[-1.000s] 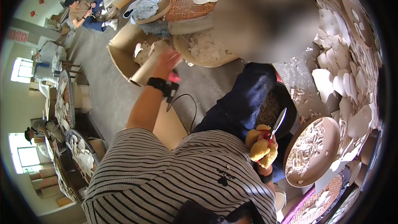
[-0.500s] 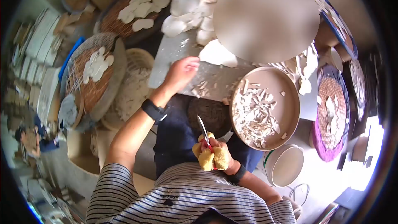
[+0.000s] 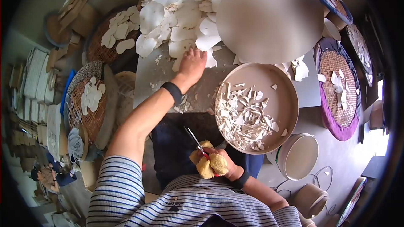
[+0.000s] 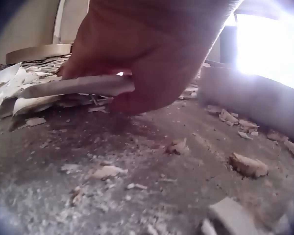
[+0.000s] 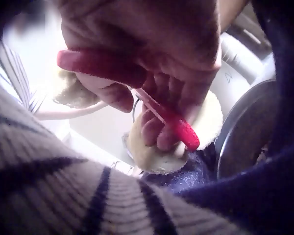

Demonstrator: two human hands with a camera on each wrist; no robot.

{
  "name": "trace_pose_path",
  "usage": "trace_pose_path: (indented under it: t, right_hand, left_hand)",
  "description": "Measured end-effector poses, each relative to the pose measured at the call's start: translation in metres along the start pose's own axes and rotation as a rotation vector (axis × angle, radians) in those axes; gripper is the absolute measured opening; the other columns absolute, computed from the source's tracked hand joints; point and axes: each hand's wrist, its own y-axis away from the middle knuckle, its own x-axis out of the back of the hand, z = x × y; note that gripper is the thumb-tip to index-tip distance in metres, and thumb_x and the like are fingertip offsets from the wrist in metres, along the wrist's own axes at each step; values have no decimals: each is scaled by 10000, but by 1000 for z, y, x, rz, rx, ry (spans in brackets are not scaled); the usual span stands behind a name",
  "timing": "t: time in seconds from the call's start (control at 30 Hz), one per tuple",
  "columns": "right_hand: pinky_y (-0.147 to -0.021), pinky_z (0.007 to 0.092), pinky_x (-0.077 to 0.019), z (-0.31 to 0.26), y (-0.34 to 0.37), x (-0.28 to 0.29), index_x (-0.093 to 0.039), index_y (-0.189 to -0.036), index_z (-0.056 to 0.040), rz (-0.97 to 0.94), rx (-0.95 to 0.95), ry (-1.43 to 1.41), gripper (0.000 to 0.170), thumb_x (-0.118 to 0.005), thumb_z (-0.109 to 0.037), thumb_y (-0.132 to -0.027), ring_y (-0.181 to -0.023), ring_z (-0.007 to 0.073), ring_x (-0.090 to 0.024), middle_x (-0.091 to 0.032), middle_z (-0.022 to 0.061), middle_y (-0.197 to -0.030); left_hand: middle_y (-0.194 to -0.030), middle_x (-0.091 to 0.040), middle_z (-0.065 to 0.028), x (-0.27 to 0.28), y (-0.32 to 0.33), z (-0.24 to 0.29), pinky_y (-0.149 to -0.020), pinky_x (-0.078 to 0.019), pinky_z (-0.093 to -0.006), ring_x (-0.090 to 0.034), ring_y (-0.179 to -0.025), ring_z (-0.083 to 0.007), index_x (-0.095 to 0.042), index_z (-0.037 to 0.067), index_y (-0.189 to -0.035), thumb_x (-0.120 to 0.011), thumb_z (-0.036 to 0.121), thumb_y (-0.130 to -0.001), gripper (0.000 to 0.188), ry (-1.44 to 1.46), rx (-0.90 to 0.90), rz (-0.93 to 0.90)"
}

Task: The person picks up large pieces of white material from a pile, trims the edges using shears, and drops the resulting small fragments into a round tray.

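At the metal-grey work surface my left hand (image 3: 193, 65) reaches to the near edge of a heap of flat, pale pieces (image 3: 181, 38). In the left wrist view its thumb and fingers pinch one flat white piece (image 4: 81, 87) at the edge, low over the surface. Down by my lap, my right hand (image 3: 223, 158) grips scissors (image 3: 193, 137) with red handles (image 5: 100, 67), the blades slanting away to the upper left. Rough yellow padding (image 3: 205, 170) sits around the fingers of that hand.
A round tray (image 3: 289, 115) with white strips and scraps stands right of my left hand. Below it is a white bucket (image 3: 304, 159). Woven trays with pale pieces stand on both sides, one with a purple rim (image 3: 336, 132). Crumbs dot the work surface (image 3: 147, 73).
The view has swung from the floor and boxes to the work surface. My left hand has moved from above the boxes to the pale heap and taken a piece. The scissors stay in my right hand.
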Motion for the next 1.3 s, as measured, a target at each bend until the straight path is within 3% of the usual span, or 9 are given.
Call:
trace_pose_path:
  t: [0.1, 0.17, 0.37, 0.53, 0.77, 0.87, 1.03, 1.23, 1.3]
  right_hand:
    - [-761, 257, -477, 20, -1, -9, -560, -1115, -44, 16, -35, -285, 253, -548, -145, -883, -898, 114, -578, -581, 17, -990]
    - [-762, 243, -473, 23, -6, -17, -523, -1083, -41, 67, -224, -1046, 215, -511, -159, -903, -849, 99, -556, -547, 12, -925]
    - [-794, 287, -485, 36, -3, -5, -506, -1078, -44, 193, 118, -793, 253, -596, -114, -852, -932, 153, -573, -570, 52, -977]
    - [-995, 347, -398, 70, -6, -9, -231, -1392, -86, 35, 164, -961, 537, -493, -72, -924, -1131, 199, -508, -470, 69, -1267]
    - [-996, 398, -334, 26, -20, -6, -459, -1229, -11, 239, 296, 717, 432, -491, -168, -828, -1147, 327, -444, -504, 193, -1200]
    - [-875, 348, -425, 12, -15, -7, -432, -1197, 16, 377, 176, 86, 429, -564, -90, -803, -994, 286, -540, -550, 173, -1079]
    - [-755, 357, -443, 20, -6, -5, -496, -1032, -2, 376, 81, -176, 284, -596, -52, -771, -845, 273, -544, -540, 141, -905]
    - [-761, 309, -445, 6, 5, 8, -494, -1085, -12, 332, 322, 528, 331, -644, -104, -805, -850, 203, -546, -553, 89, -932]
    - [-783, 308, -456, 1, 8, 1, -504, -1077, 0, 308, 164, 159, 317, -638, -94, -805, -887, 215, -571, -575, 98, -969]
  left_hand:
    - [-978, -604, -127, 19, 14, -14, -711, -492, -354, -601, -874, -269, -602, 41, -1038, -548, 121, -822, 237, 252, 8, 188]
    - [-931, -621, -95, 52, 39, -16, -644, -485, -329, -620, -795, -198, -645, 61, -947, -570, 154, -838, 161, 566, 177, 260]
    - [-984, -633, -65, 71, 116, -24, -804, -506, -294, -619, -906, -158, -563, -13, -1114, -593, 124, -859, 291, 2166, 864, 184]
    - [-1163, -556, -77, 74, 166, 12, -888, -474, -336, -552, -1062, -188, -479, 26, -1216, -592, 40, -833, 400, 2176, 805, 294]
    - [-1194, -520, -95, 78, 185, 60, -929, -436, -333, -521, -1083, -174, -396, 34, -1230, -587, -13, -825, 450, 2021, 691, 372]
    - [-1218, -497, -127, 78, 189, 64, -939, -421, -323, -516, -1081, -172, -305, 17, -1283, -602, 6, -830, 542, 2043, 637, 233]
    - [-1254, -457, -140, 79, 183, 90, -960, -394, -331, -488, -1104, -195, -137, 40, -1394, -596, -10, -829, 730, 1874, 642, 394]
    - [-1254, -431, -163, 73, 179, 97, -960, -394, -336, -473, -1098, -204, -88, 52, -1407, -616, -19, -810, 800, 1776, 648, 349]
    - [-1256, -421, -171, 73, 178, 96, -958, -398, -339, -471, -1096, -204, -81, 54, -1406, -618, -18, -806, 809, 1778, 629, 311]
